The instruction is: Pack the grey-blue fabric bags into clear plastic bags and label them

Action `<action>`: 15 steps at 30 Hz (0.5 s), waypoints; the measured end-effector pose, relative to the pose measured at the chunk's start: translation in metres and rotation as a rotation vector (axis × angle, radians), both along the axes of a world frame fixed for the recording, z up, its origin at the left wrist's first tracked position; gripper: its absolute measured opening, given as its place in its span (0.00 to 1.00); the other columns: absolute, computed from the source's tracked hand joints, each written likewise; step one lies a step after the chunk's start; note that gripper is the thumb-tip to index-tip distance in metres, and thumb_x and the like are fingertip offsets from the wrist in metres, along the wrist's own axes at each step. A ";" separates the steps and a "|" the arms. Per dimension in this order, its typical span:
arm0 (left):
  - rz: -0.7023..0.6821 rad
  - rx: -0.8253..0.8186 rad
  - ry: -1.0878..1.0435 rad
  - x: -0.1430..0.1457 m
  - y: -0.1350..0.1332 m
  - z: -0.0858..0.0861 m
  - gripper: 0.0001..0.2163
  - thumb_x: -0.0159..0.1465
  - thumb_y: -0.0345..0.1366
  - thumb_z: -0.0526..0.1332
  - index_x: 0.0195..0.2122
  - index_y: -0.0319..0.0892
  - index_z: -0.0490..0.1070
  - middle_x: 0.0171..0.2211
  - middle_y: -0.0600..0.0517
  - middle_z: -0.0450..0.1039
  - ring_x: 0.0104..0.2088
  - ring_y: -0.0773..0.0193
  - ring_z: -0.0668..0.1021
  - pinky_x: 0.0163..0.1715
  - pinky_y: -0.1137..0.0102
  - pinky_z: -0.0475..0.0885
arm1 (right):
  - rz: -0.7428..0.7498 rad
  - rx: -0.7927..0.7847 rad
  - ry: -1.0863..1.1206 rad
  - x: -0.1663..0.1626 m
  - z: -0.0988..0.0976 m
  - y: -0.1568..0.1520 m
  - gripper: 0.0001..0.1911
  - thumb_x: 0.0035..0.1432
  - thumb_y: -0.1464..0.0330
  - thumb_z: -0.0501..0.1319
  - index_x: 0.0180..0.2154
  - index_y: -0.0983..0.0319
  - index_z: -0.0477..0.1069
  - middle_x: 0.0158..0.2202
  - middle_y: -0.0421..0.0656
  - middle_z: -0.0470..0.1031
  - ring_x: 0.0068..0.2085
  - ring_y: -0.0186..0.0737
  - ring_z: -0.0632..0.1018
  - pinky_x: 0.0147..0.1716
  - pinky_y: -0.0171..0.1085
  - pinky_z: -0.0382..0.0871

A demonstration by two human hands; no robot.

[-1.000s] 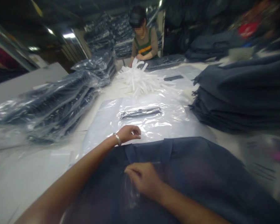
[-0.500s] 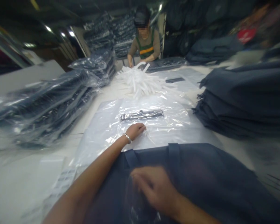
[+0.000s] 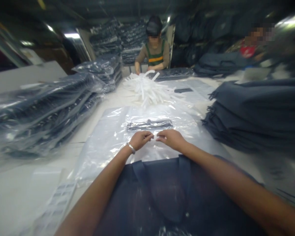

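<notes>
White table [image 3: 12, 193]: dark bag [image 3: 166, 193] nearest, plastic [image 3: 119, 134] beyond. Left hand [image 3: 140, 140], right hand [image 3: 172, 138] over plastic, near each other, fingers curled; cannot tell whether pinching anything.

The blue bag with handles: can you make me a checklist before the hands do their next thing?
1. Navy handled bag in front of the person: ok.
2. Bag's handle in sight: ok, it loops down the bag.
3. Left hand and right hand over the clear plastic packaging: ok.
4. Firm pinch on the plastic: cannot tell, too blurred.
5. White strips apart from the hands: ok, farther off.
</notes>
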State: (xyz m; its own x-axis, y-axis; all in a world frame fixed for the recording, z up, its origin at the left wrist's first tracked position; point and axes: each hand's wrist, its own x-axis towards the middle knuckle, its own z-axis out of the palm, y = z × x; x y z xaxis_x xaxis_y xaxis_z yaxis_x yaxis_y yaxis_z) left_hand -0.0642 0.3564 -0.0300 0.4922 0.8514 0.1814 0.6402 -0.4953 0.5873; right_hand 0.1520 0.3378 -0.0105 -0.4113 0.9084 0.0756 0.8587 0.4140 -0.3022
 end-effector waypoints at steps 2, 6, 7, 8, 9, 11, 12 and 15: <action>0.049 0.026 -0.009 -0.002 0.001 0.002 0.13 0.66 0.42 0.55 0.33 0.43 0.77 0.29 0.53 0.78 0.31 0.64 0.76 0.34 0.71 0.67 | -0.031 -0.041 -0.076 0.011 0.000 0.009 0.12 0.64 0.60 0.58 0.41 0.57 0.79 0.42 0.45 0.81 0.46 0.48 0.79 0.43 0.40 0.71; 0.123 0.039 -0.055 -0.004 0.003 0.004 0.15 0.67 0.42 0.53 0.33 0.41 0.76 0.28 0.51 0.76 0.31 0.63 0.76 0.35 0.70 0.67 | -0.037 -0.042 -0.068 0.031 0.003 0.012 0.14 0.65 0.64 0.56 0.48 0.58 0.77 0.50 0.46 0.79 0.51 0.48 0.78 0.48 0.42 0.69; 0.110 0.019 -0.064 -0.005 0.004 0.004 0.16 0.67 0.42 0.53 0.32 0.41 0.76 0.27 0.51 0.76 0.30 0.63 0.75 0.34 0.71 0.68 | -0.003 -0.035 -0.014 0.030 0.003 0.009 0.17 0.65 0.62 0.58 0.52 0.57 0.74 0.52 0.45 0.78 0.53 0.47 0.77 0.50 0.42 0.68; 0.085 -0.009 -0.070 -0.006 0.004 0.005 0.16 0.66 0.43 0.53 0.31 0.41 0.76 0.26 0.52 0.76 0.28 0.64 0.75 0.32 0.71 0.68 | 0.037 -0.022 0.058 0.026 0.004 0.006 0.21 0.63 0.59 0.60 0.56 0.56 0.70 0.54 0.44 0.77 0.54 0.46 0.76 0.52 0.41 0.68; 0.053 -0.042 -0.072 -0.006 0.004 0.006 0.16 0.66 0.44 0.54 0.30 0.40 0.76 0.24 0.53 0.75 0.26 0.65 0.75 0.30 0.72 0.68 | 0.073 -0.006 0.135 0.020 0.005 0.002 0.27 0.60 0.56 0.62 0.59 0.56 0.67 0.54 0.43 0.77 0.54 0.45 0.76 0.52 0.40 0.67; 0.000 -0.099 -0.069 -0.008 0.003 0.007 0.16 0.65 0.44 0.56 0.29 0.40 0.76 0.22 0.53 0.75 0.23 0.66 0.75 0.26 0.73 0.67 | 0.095 0.016 0.236 0.003 0.006 -0.002 0.31 0.56 0.52 0.65 0.58 0.55 0.67 0.49 0.41 0.79 0.49 0.43 0.78 0.48 0.39 0.69; -0.011 -0.111 -0.067 -0.009 0.002 0.008 0.16 0.65 0.44 0.56 0.30 0.40 0.76 0.21 0.54 0.75 0.22 0.67 0.75 0.25 0.73 0.67 | 0.072 0.014 0.234 -0.004 0.005 -0.002 0.29 0.56 0.52 0.65 0.56 0.55 0.68 0.45 0.40 0.80 0.46 0.42 0.79 0.45 0.38 0.69; 0.019 -0.075 -0.058 -0.008 0.000 0.009 0.15 0.66 0.43 0.56 0.30 0.40 0.77 0.23 0.53 0.76 0.25 0.66 0.76 0.28 0.73 0.66 | -0.001 -0.033 0.076 -0.014 0.000 0.003 0.17 0.60 0.56 0.63 0.49 0.55 0.72 0.40 0.39 0.80 0.42 0.40 0.79 0.37 0.35 0.67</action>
State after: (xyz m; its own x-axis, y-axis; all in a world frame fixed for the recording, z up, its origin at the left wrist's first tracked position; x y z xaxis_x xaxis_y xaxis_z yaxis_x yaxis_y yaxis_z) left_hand -0.0719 0.3568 -0.0211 0.4660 0.8729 0.1448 0.6132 -0.4365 0.6584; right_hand 0.1381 0.3408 -0.0104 -0.4043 0.9114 0.0770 0.8331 0.4017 -0.3803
